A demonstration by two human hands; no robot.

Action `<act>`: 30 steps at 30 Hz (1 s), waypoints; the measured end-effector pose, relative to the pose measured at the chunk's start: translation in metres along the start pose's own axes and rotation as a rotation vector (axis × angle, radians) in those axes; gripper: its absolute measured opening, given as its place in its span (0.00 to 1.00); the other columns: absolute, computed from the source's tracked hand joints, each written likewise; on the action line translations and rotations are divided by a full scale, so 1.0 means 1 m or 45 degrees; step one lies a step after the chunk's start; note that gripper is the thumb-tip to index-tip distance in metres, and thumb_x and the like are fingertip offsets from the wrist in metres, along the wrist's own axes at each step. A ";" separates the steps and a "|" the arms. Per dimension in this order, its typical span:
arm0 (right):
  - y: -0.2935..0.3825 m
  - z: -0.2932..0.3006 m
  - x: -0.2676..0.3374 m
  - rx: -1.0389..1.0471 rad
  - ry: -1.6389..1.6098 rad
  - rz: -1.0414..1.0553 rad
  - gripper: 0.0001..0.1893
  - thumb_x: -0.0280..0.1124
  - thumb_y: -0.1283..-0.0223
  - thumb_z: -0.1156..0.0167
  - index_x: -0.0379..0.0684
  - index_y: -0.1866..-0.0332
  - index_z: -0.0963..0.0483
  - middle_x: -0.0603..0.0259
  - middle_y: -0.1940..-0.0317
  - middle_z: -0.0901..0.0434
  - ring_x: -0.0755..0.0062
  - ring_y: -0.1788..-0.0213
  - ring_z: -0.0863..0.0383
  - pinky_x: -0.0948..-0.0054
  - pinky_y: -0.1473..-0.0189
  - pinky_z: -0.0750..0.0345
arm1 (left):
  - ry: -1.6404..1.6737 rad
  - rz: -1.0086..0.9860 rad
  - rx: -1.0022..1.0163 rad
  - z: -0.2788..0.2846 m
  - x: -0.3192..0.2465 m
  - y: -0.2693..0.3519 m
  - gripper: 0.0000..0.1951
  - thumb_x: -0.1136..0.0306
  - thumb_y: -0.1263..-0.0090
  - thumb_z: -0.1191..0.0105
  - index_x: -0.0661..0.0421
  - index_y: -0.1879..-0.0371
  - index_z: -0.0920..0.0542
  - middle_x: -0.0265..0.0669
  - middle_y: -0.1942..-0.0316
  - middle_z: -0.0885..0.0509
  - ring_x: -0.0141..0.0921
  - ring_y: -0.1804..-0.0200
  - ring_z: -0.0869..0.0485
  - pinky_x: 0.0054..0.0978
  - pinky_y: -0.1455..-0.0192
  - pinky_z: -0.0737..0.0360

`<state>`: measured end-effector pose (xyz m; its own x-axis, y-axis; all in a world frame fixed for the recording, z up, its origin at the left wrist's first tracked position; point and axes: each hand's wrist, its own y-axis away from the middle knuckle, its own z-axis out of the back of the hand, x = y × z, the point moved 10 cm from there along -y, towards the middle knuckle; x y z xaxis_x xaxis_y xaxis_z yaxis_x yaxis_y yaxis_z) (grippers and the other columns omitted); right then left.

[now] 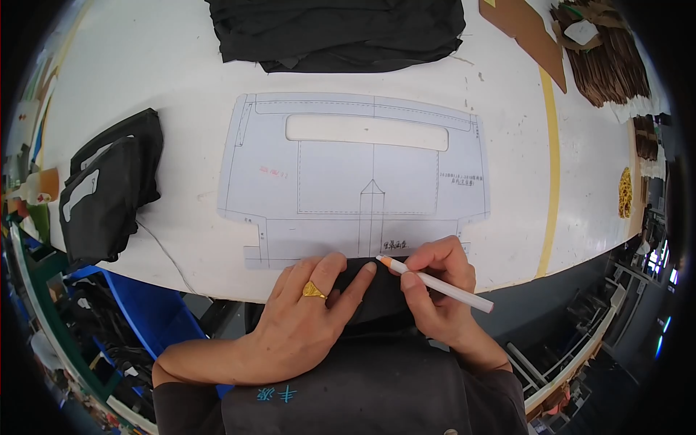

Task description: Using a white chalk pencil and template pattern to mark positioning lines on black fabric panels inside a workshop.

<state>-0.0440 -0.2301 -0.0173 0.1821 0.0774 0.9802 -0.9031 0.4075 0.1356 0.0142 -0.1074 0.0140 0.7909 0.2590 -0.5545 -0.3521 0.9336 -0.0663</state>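
Observation:
A pale card sewing pattern (331, 174) with drawn lines and a long slot lies flat before me. Black fabric (375, 299) overlaps its lower edge and hangs over the table's near edge. My left hand (310, 310), with a gold ring, presses on this fabric, the index fingertip close to the fabric's upper edge. In my right hand (440, 288) is a white marking pencil (451, 290), its tip at that edge, just right of my left index fingertip. The tip seems to touch the fabric or the card; which one I cannot tell.
A pile of black fabric (337, 38) lies at the table's far side. Folded black pieces (103, 201) with white labels sit at the left. Brown card (527, 38) and a stack of brown pieces (609, 65) are at the far right. Yellow tape (551, 163) crosses the white table (185, 179).

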 end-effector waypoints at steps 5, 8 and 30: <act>-0.001 0.000 0.007 -0.010 0.088 0.194 0.11 0.17 0.42 0.39 0.36 0.61 0.36 0.61 0.76 0.23 0.87 0.81 0.29 0.84 0.80 0.34 | -0.045 -0.018 -0.006 0.000 -0.004 -0.002 0.25 0.77 0.49 0.45 0.61 0.46 0.19 0.45 0.52 0.30 0.37 0.55 0.25 0.32 0.56 0.26; 0.000 0.002 0.015 -0.014 0.151 0.297 0.12 0.18 0.44 0.39 0.36 0.62 0.35 0.59 0.76 0.23 0.83 0.82 0.28 0.83 0.80 0.34 | -0.057 -0.010 0.008 -0.002 -0.003 -0.002 0.25 0.76 0.48 0.45 0.61 0.47 0.19 0.44 0.52 0.30 0.37 0.54 0.25 0.31 0.56 0.26; -0.002 -0.003 0.028 0.061 0.264 0.409 0.11 0.17 0.49 0.40 0.36 0.64 0.33 0.59 0.76 0.25 0.77 0.82 0.27 0.80 0.83 0.35 | 0.143 0.062 0.022 0.005 0.005 -0.005 0.30 0.83 0.56 0.43 0.59 0.46 0.19 0.41 0.54 0.29 0.39 0.57 0.24 0.33 0.55 0.24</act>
<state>-0.0360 -0.2263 0.0091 -0.0429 0.3784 0.9247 -0.9431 0.2902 -0.1625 0.0227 -0.1096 0.0159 0.7115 0.2756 -0.6464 -0.3794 0.9249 -0.0233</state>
